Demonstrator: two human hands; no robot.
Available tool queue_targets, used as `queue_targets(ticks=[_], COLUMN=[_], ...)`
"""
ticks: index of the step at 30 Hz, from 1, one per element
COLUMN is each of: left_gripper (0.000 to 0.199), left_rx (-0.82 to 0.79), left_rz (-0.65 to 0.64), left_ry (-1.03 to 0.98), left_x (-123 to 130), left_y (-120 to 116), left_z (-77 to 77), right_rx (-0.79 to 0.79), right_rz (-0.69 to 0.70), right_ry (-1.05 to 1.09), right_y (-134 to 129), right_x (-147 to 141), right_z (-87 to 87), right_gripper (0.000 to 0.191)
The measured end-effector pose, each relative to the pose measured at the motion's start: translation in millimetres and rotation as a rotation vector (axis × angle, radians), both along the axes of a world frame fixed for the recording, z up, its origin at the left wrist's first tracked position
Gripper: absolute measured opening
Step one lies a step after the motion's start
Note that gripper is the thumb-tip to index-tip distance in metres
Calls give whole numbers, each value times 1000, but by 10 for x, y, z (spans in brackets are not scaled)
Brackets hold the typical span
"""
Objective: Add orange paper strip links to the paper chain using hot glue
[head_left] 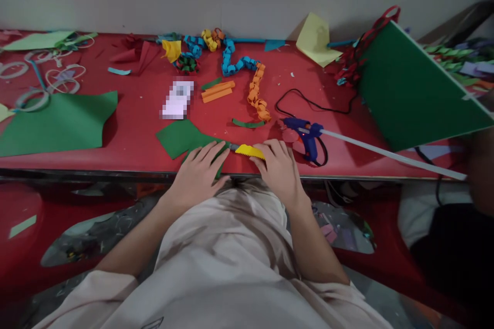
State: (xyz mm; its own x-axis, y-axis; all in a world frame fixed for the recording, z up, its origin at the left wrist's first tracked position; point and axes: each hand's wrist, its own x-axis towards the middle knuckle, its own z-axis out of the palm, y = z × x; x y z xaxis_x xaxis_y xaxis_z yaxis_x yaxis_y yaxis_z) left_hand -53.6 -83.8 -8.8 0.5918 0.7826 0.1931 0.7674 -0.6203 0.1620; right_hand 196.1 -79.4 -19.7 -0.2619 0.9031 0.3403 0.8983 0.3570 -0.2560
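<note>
Orange chain (255,91) linked, orange strips (218,92) beside it unlinked.
Near the frame's centre, my left hand (201,168) lies spread on green paper (178,139); just right, my right hand (280,170) grips a yellow cutter (249,151).

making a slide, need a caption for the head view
Left hand on green paper, right hand holding a toothed yellow tool, a blue glue gun on the red table.

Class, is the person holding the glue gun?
No, the glue gun lies on the table, while the right hand holds the yellow tool and the left hand rests on green paper.
</note>
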Motion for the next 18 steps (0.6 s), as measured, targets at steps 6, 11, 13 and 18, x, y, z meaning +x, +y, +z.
queue_targets(ticks=[6,11,13,18], left_gripper=[50,33,30,45], left_rx=[-113,-228,-179,-18], left_rz=[-92,-79,-17,138], left_ry=[-28,-126,-166,-49], left_x=[-259,-377,-355,-294], left_y=[54,187,256,320], left_z=[1,118,78,-71], right_rx=[-30,-18,-17,-27], right_rz=[-2,64,83,100], right_ry=[28,61,66,70], right_y=[34,70,71,57], right_x=[52,23,4,25], right_z=[13,18,19,3], right_gripper=[27,28,29,27])
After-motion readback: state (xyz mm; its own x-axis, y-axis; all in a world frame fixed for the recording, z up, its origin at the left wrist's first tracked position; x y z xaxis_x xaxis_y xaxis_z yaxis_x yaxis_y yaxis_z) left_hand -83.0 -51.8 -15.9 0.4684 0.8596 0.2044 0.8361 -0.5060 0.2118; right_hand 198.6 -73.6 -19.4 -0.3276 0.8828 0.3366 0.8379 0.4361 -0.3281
